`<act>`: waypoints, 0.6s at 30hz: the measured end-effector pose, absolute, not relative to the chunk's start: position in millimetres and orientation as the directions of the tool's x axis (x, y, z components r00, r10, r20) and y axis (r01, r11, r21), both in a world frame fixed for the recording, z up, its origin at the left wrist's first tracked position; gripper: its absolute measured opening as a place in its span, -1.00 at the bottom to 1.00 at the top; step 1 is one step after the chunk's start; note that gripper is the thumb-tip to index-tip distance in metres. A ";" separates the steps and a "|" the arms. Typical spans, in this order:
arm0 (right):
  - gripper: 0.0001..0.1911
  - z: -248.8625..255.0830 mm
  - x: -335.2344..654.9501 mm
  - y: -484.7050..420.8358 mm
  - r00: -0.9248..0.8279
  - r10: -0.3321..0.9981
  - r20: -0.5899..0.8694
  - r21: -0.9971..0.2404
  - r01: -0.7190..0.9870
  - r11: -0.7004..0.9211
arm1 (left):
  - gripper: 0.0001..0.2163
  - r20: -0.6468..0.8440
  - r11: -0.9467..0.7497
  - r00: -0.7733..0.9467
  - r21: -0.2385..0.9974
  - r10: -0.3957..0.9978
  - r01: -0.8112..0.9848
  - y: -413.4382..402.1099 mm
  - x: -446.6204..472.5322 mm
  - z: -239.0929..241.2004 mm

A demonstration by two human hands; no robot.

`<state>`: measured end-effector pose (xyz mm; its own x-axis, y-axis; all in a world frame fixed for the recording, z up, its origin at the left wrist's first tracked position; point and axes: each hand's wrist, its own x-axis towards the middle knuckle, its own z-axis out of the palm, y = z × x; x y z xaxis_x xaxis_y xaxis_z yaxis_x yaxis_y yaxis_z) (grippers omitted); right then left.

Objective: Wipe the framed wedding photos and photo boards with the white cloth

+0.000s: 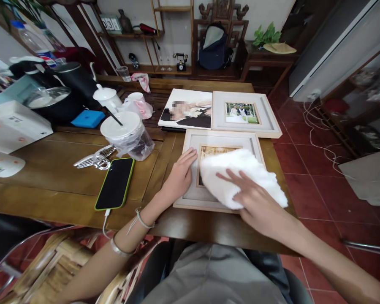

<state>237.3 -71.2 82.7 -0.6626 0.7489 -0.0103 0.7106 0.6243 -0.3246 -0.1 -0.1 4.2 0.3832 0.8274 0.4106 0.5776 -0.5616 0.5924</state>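
While seated at the wooden table (50, 173), pressed the right hand (256, 198) down on a white cloth (240, 162), with the grip spread wide and flat, pinching nothing. Covered most of the small photo in the near picture frame (221, 139) with that cloth. Rested the left hand (179, 177) on the left side of the same frame, with the grip open, fingers close together and flat on the pale border. Wore two thin bracelets (142, 219) on the left wrist. Had the frame lying flat near the table's right front corner, touching a second frame (267, 116) just behind it. Had a big photo print (186, 110) lying left of that second frame. Left of the hands, had a black phone (115, 183) in a green case, a silver hair clip (93, 160) near it, and a lidded white cup (122, 126) in a clear bag behind. Farther back, had a white teapot (107, 96) and a blue box (88, 119).
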 end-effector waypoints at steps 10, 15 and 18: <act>-0.72 64.6 244.7 41.9 -0.526 0.824 0.213 -0.046 0.837 0.546 | -0.52 0.416 -0.550 0.361 0.632 0.835 0.545 0.1 -0.5 1.3; -0.65 65.3 236.4 29.8 -0.604 0.784 0.147 -0.007 0.792 0.611 | -0.52 0.453 -0.566 0.341 0.640 0.824 0.519 0.6 0.0 -0.4; -0.65 66.5 233.4 -3.8 -0.626 0.774 0.093 -0.045 0.774 0.632 | -0.52 0.449 -0.559 0.334 0.635 0.829 0.533 0.2 1.0 -0.2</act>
<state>233.4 -3.8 66.5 -0.6264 0.7739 0.0932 0.7738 0.6318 -0.0454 1.0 0.2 -0.2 0.3341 0.8286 0.4492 0.5329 -0.5592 0.6351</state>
